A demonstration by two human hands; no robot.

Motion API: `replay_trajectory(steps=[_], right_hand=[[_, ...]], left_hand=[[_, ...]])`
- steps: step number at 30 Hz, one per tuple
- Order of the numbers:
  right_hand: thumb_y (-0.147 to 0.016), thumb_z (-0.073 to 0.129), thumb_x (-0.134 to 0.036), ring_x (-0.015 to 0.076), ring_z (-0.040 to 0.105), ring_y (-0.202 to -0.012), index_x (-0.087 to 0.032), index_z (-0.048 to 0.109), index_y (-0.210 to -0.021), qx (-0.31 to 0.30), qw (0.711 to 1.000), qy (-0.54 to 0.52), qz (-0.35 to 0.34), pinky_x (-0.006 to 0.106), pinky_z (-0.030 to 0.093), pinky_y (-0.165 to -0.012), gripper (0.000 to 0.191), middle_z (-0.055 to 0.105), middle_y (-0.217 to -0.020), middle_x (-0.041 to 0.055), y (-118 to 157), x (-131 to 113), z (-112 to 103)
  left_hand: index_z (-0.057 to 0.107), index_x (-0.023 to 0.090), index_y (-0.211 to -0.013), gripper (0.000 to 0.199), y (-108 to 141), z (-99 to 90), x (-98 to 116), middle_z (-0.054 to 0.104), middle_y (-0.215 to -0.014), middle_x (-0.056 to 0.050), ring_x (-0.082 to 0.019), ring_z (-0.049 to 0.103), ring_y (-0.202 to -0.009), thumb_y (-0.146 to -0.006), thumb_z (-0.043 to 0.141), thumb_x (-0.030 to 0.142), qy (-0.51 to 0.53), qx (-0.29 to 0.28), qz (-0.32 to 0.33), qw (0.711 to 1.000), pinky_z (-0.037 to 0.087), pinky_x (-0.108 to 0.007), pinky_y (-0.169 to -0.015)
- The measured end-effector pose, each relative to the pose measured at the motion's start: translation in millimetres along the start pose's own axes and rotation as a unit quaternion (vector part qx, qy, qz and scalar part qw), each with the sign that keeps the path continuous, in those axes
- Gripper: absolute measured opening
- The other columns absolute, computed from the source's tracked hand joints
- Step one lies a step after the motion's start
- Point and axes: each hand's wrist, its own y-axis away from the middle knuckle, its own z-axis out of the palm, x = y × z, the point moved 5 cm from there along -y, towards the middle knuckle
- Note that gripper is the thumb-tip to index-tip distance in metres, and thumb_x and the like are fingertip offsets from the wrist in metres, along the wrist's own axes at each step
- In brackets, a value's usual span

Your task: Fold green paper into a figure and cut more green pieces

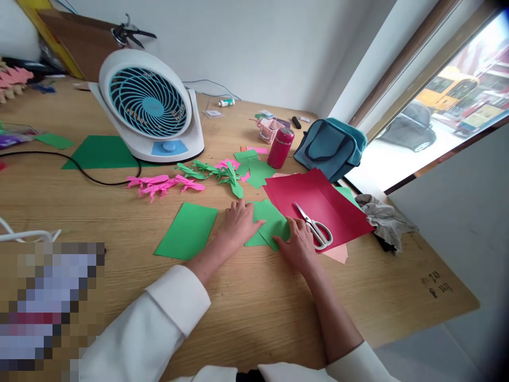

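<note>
Two overlapping pieces of green paper (270, 223) lie on the table between my hands. My left hand (238, 220) is at their left side, palm down, its thumb stretched over the paper and apart from the other fingers. At the right corner of the upper piece, my right hand (298, 241) has its thumb and fingers around the paper's edge. Scissors (320, 233) with white handles lie just beyond the right hand, on large red sheets (318, 196). Left of my left forearm rests a separate green sheet (186, 231).
Folded pink paper shapes (165, 184) and green ones (233, 180) lie behind the hands. Farther back stand a white fan (151, 106), a red bottle (281, 148) and a teal bag (332, 148). A grey cloth (384, 217) lies at the right edge.
</note>
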Motion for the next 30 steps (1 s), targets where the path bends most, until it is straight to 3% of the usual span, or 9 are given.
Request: replay_trajectory(steps=[7, 11, 14, 17, 21, 22, 24, 27, 30], right_hand=[[-0.085, 0.063, -0.039, 0.0351, 0.052, -0.116, -0.02, 0.048, -0.136, 0.024, 0.999, -0.012, -0.024, 0.051, 0.046, -0.092, 0.057, 0.057, -0.125, 0.0161, 2, 4, 2], [-0.083, 0.065, -0.037, 0.0346, 0.053, -0.116, -0.018, 0.048, -0.135, 0.029, 0.998, -0.033, -0.034, 0.051, 0.046, -0.093, 0.057, 0.057, -0.125, 0.0169, 2, 5, 2], [-0.083, 0.066, -0.036, 0.0326, 0.055, -0.115, -0.018, 0.048, -0.135, 0.032, 0.996, -0.077, -0.022, 0.049, 0.047, -0.094, 0.058, 0.057, -0.125, 0.0165, 3, 9, 1], [-0.084, 0.064, -0.037, 0.0312, 0.056, -0.116, -0.017, 0.047, -0.136, 0.05, 0.988, -0.147, -0.011, 0.048, 0.049, -0.094, 0.058, 0.058, -0.127, 0.0176, 3, 13, -4], [-0.085, 0.065, -0.042, 0.0282, 0.063, -0.105, -0.018, 0.045, -0.139, 0.05, 0.962, -0.268, 0.008, 0.044, 0.053, -0.085, 0.062, 0.064, -0.121, 0.0165, 3, 14, -13], [-0.084, 0.065, -0.044, 0.026, 0.065, -0.095, -0.018, 0.045, -0.139, 0.036, 0.952, -0.303, 0.018, 0.041, 0.054, -0.079, 0.064, 0.067, -0.112, 0.014, 3, 12, -15], [-0.083, 0.066, -0.047, 0.0215, 0.065, -0.077, -0.018, 0.05, -0.135, -0.007, 0.924, -0.381, 0.03, 0.036, 0.054, -0.069, 0.061, 0.069, -0.092, 0.0075, 3, 5, -16], [-0.081, 0.067, -0.051, 0.0189, 0.063, -0.069, -0.018, 0.066, -0.107, -0.086, 0.867, -0.491, 0.025, 0.031, 0.052, -0.063, 0.042, 0.066, -0.074, 0.0026, 6, -14, -14], [-0.077, 0.072, -0.051, 0.0154, 0.057, -0.057, -0.019, 0.067, -0.082, -0.12, 0.839, -0.53, 0.035, 0.027, 0.046, -0.052, 0.033, 0.058, -0.06, -0.0013, 10, -26, -9]], left_hand=[[0.058, 0.011, -0.116, 0.07, -22, 2.8, 13, 0.056, -0.127, -0.026, -0.043, 0.052, -0.121, -0.061, 0.089, 0.041, 0.034, -0.028, -0.077, 0.996, 0.042, -0.055, -0.096], [0.054, 0.011, -0.121, 0.067, -24, 7.9, 7, 0.065, -0.119, -0.024, -0.04, 0.06, -0.115, -0.065, 0.087, 0.029, 0.081, -0.045, -0.084, 0.992, 0.043, -0.053, -0.096], [0.057, 0.012, -0.121, 0.054, -23, 8.0, 0, 0.069, -0.117, -0.02, -0.035, 0.064, -0.112, -0.073, 0.079, 0.023, 0.145, -0.046, -0.062, 0.986, 0.048, -0.044, -0.093], [0.065, 0.015, -0.115, 0.039, -10, 0.7, -8, 0.071, -0.118, -0.015, -0.029, 0.065, -0.112, -0.079, 0.072, 0.027, 0.216, -0.032, -0.034, 0.975, 0.05, -0.036, -0.092], [0.067, 0.016, -0.118, 0.039, 23, -12.7, -25, 0.074, -0.111, -0.009, -0.027, 0.068, -0.104, -0.085, 0.063, 0.038, 0.294, -0.006, -0.015, 0.956, 0.054, -0.035, -0.087], [0.067, 0.017, -0.117, 0.039, 32, -15.3, -29, 0.075, -0.107, -0.007, -0.026, 0.07, -0.099, -0.086, 0.06, 0.041, 0.323, -0.003, -0.005, 0.946, 0.055, -0.034, -0.084], [0.068, 0.014, -0.116, 0.047, 49, -20.3, -38, 0.074, -0.107, -0.008, -0.027, 0.07, -0.096, -0.082, 0.065, 0.046, 0.46, 0.019, -0.005, 0.888, 0.056, -0.036, -0.081], [0.065, 0.014, -0.121, 0.062, 70, -20.4, -50, 0.074, -0.109, -0.009, -0.028, 0.07, -0.096, -0.073, 0.074, 0.053, 0.569, 0.026, -0.049, 0.82, 0.056, -0.036, -0.079], [0.064, 0.015, -0.118, 0.062, 83, -14.7, -56, 0.075, -0.103, -0.008, -0.026, 0.07, -0.09, -0.07, 0.077, 0.053, 0.61, 0.01, -0.084, 0.788, 0.056, -0.035, -0.077]])
